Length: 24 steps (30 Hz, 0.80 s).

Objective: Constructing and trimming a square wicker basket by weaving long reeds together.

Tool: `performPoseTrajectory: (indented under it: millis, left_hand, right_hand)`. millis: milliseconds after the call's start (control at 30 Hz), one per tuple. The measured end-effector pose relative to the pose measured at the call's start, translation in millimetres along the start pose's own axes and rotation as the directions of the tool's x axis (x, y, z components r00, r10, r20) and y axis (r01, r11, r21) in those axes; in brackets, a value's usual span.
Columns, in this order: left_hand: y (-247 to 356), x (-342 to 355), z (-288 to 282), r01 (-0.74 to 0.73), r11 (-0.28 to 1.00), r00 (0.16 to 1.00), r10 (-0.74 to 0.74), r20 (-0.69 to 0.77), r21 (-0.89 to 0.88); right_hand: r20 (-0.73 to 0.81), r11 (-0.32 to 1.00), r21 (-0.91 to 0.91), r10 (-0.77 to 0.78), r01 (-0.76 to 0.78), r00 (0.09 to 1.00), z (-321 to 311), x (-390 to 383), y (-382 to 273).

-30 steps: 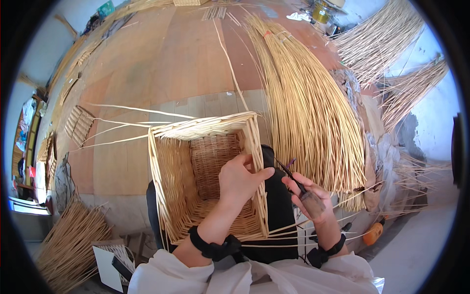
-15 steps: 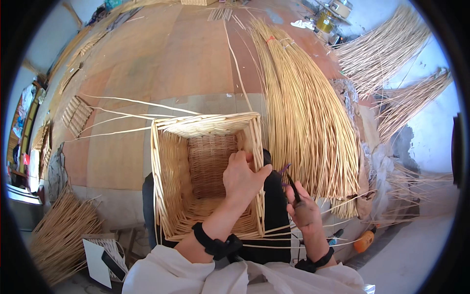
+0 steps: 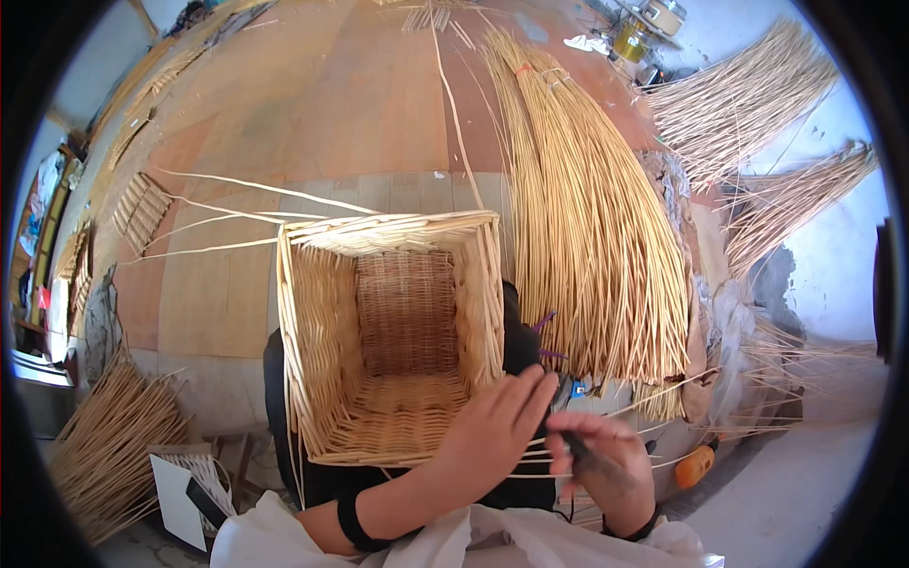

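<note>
A square wicker basket [image 3: 407, 421] rests on my dark-clothed lap, its opening facing up. Several long pale rods stick out from its far left corner, and others from its near right corner. My left hand [image 3: 492, 426] crosses the basket's near right corner, its fingers stretched out close together and the hand open; their tips reach toward the right hand. Beside it, right of the basket, my right hand [image 3: 611, 469] is closed on a dark tool [image 3: 579, 449]. Motion blurs that tool, so its exact kind is unclear.
A big bundle of pale rods [image 3: 597, 227] lies on the floor to the right. More rods [image 3: 739, 104] lean on the right wall, and a darker bundle [image 3: 118, 445] stands at lower left. An orange-handled thing [image 3: 696, 466] lies near my right hand.
My left hand has come out of the basket, toward the near right corner. The right hand has dropped lower with the dark tool. The basket has shifted slightly left in view.
</note>
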<state>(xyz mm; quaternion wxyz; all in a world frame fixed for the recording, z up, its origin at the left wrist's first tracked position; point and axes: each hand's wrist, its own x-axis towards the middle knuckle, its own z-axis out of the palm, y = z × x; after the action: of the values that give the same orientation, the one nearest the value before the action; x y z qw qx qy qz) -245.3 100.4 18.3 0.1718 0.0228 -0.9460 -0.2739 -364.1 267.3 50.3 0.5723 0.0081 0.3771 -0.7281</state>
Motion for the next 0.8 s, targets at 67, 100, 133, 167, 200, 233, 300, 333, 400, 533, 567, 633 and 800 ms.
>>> performPoseTrajectory:
  millis: [67, 100, 133, 167, 200, 233, 300, 333, 400, 533, 567, 633, 800]
  left_hand:
    - [6.6, 0.0, -0.5, 0.055, 0.985, 0.992, -0.036, 0.12, -0.166]
    - [11.0, 2.2, -1.1, 0.17, 0.948, 0.926, -0.061, 0.372, -0.268]
    - [15.8, 5.1, -1.8, 0.123, 0.943, 0.955, -0.028, 0.294, -0.31]
    - [23.5, 7.5, -2.5, 0.314, 0.891, 0.841, -0.101, 0.531, -0.328]
    - [29.8, 9.4, -3.7, 0.472, 0.82, 0.684, -0.108, 0.721, -0.325]
    - [32.2, 10.3, -5.8, 0.427, 0.844, 0.652, -0.038, 0.757, -0.326]
    - [27.1, 13.0, -8.3, 0.484, 0.798, 0.729, -0.141, 0.669, -0.36]
    - [20.0, 14.8, -8.1, 0.507, 0.749, 0.776, -0.182, 0.604, -0.426]
    - [-8.1, 20.6, -5.2, 0.328, 0.816, 0.842, -0.482, -0.245, -0.476]
    - [-46.1, 41.8, 15.6, 0.506, 0.709, 0.669, -0.682, -0.296, -0.492]
    - [-50.0, 45.1, 19.6, 0.479, 0.68, 0.698, -0.679, -0.228, -0.555]
    - [-51.5, 48.3, 23.2, 0.497, 0.594, 0.632, -0.747, -0.206, -0.633]
    - [-51.0, 50.0, 18.4, 0.504, 0.512, 0.596, -0.789, -0.149, -0.695]
  right_hand:
    - [0.028, 0.937, -0.174, 0.313, -0.304, 0.949, 9.0, -12.0, -10.4]
    - [0.193, 0.934, 0.024, 0.346, -0.357, 0.918, 9.3, -10.4, -14.1]
    - [0.258, 0.945, 0.034, 0.307, -0.326, 0.916, 10.1, -10.4, -14.1]
    - [0.181, 0.908, -0.418, 0.064, 0.018, 0.981, 8.9, -6.6, -13.2]
    - [0.212, 0.734, -0.636, -0.131, 0.238, 0.969, 7.5, -2.6, -10.6]
    - [0.223, 0.573, -0.746, -0.266, 0.339, 0.938, 6.4, 1.6, -6.1]
    - [0.255, 0.582, -0.684, -0.374, 0.44, 0.892, 3.5, 13.3, 3.4]
    - [0.337, 0.541, -0.632, -0.454, 0.555, 0.825, 1.5, 17.8, 3.8]
    - [0.33, 0.631, -0.461, -0.531, 0.624, 0.781, -2.8, 25.1, -2.5]
    - [0.208, -0.066, -0.975, -0.603, 0.212, 0.77, -5.0, 48.1, -31.8]
    - [0.374, -0.357, -0.914, -0.555, 0.193, 0.743, -0.7, 50.4, -39.4]
    - [0.654, -0.536, -0.756, -0.61, 0.376, 0.446, 12.6, 58.6, -46.7]
    - [0.716, -0.73, -0.577, -0.237, 0.366, 0.657, 32.2, 112.5, -61.7]
